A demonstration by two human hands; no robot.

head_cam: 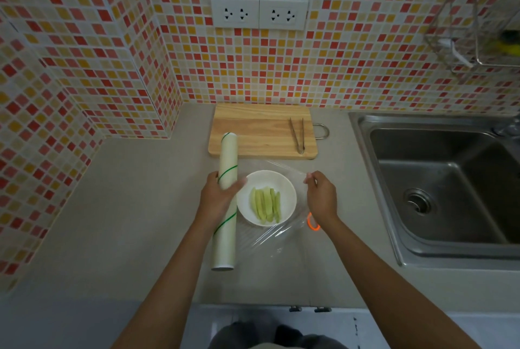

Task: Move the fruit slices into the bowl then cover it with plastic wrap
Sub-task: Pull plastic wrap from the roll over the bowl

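Head view showed the left hand [218,196] with its grip curled round the plastic wrap roll [226,202] at centre frame, just left of the white bowl [285,187] holding the green fruit slices [266,203]. Right hand [322,196] pinched the stretched film's [284,236] edge right of the bowl. Tongs [297,135] lay on the cutting board [253,129] above, on the grey worktop [140,208].

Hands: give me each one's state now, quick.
Left hand: grips the plastic wrap roll.
Right hand: pinches the pulled-out plastic wrap sheet.
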